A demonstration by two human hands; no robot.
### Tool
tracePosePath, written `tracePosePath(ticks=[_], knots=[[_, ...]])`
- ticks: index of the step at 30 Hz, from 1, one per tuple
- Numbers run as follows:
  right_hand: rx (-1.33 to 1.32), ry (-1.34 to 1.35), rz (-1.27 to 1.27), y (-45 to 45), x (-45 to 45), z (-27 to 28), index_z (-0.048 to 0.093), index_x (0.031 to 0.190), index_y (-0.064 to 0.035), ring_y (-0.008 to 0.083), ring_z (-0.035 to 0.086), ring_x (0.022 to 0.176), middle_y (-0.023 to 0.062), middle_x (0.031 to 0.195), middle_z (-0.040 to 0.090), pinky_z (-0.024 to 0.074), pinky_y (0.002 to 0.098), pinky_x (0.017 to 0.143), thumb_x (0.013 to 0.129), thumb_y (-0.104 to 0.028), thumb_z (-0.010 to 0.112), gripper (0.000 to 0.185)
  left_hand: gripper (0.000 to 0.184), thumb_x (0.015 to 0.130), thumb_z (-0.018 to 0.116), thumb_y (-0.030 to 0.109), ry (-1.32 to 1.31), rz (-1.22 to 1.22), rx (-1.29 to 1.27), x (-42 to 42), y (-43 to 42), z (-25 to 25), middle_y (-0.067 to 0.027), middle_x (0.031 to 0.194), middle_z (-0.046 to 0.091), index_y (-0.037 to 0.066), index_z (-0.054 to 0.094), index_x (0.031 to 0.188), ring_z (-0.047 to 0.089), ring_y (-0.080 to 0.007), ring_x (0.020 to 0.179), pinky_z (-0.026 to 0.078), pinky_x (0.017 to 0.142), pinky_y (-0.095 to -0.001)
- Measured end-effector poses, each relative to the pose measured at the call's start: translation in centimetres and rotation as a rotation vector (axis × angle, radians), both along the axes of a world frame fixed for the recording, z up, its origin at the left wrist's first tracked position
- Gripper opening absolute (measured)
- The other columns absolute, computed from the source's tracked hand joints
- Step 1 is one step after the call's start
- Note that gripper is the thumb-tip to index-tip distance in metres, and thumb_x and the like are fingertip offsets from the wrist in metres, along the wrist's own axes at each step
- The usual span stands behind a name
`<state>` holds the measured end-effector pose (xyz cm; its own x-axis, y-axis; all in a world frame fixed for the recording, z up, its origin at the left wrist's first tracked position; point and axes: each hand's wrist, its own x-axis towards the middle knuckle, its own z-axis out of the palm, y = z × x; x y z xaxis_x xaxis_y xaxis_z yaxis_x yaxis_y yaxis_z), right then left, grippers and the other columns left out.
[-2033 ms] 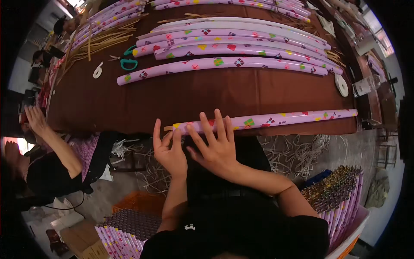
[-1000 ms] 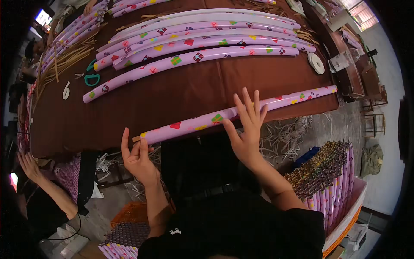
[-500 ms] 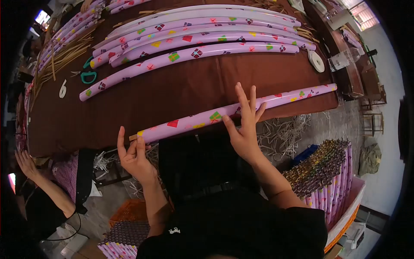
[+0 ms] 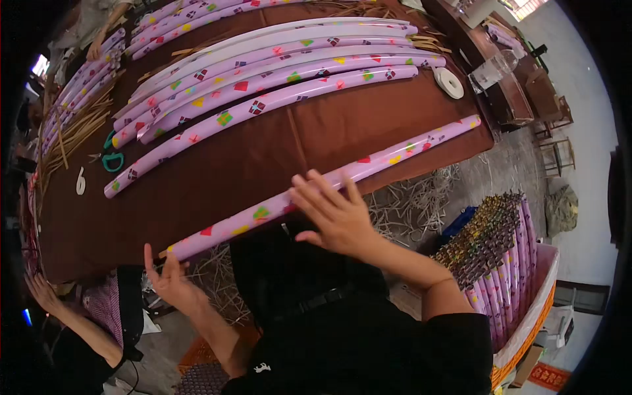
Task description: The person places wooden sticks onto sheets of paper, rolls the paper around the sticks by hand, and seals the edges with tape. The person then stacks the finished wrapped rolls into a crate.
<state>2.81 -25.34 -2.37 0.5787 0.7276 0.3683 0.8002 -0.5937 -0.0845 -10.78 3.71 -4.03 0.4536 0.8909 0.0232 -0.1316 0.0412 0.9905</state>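
Observation:
A long pink tube with coloured gift patterns [image 4: 240,224] lies slantwise along the near edge of the brown-covered table [image 4: 217,174]. My right hand [image 4: 336,214] is spread open over the tube's middle, its fingers on or just above it. At the tube's left end, where a tan strip [image 4: 162,253] pokes out, my left hand [image 4: 172,282] is held with its fingers apart; the fingertips are near or touching that end. Farther back lie several similar patterned tubes [image 4: 268,103] side by side.
Teal-handled scissors [image 4: 112,162], a white tape piece [image 4: 80,181] and a white tape roll [image 4: 449,83] lie on the table. Upright tubes fill a lined orange basket [image 4: 541,303] at right. Another person's hand [image 4: 43,293] is at far left. Shredded strips [image 4: 411,204] cover the floor.
The view has shifted, so the table and tubes appear more slanted. Along the tube, my right hand has moved toward the left end and flattened. My left hand stays by the tube's left end.

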Motion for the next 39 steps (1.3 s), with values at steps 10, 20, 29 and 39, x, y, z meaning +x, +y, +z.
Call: tracePosePath(ticks=[10,20,29,39], knots=[[-0.211,-0.224,-0.476,-21.7,14.0,1.8,0.043,0.147,-0.0115,0.0248,0.035,0.144,0.0045,0.151,0.045,0.0134,0.0518,0.120,0.099,-0.041,0.050,0.058,0.053,0.092,0.067,0.003,0.093,-0.007,0.017,-3.4,6.5,0.8,-0.0010,0.090,0.064,0.006,0.048,0.142,0.053,-0.0010,0.066,0.045,0.058,-0.0182],[-0.034,-0.122,-0.534,-21.9,17.2,2.2,0.045,0.145,-0.0099,0.0319,0.039,0.140,0.0112,0.149,0.047,0.0227,0.0479,0.117,0.098,-0.032,0.056,0.054,0.053,0.094,0.065,0.003,-0.007,-0.077,0.073,-3.4,10.1,1.7,-0.0016,0.091,0.064,0.003,0.046,0.143,0.057,-0.0069,0.086,0.043,0.091,-0.0236],[0.103,-0.086,0.039,-7.1,19.7,4.9,0.061,0.124,-0.0049,0.0339,0.052,0.126,0.0120,0.131,0.061,0.0404,0.0457,0.106,0.081,-0.011,0.071,0.045,0.044,0.092,0.058,0.001,0.551,0.129,0.782,2.5,15.7,-0.8,-0.0092,0.099,0.066,0.013,0.056,0.134,0.062,-0.0258,0.093,0.048,0.088,-0.0340],[0.110,0.256,0.026,-5.8,18.6,5.3,0.062,0.127,-0.0053,0.0335,0.053,0.123,0.0153,0.128,0.060,0.0397,0.0438,0.106,0.093,-0.010,0.062,0.035,0.044,0.100,0.050,0.020,0.651,0.006,1.182,6.3,7.5,1.5,-0.0162,0.146,0.047,0.003,0.050,0.141,0.038,-0.0335,0.140,0.027,0.115,-0.0479]])
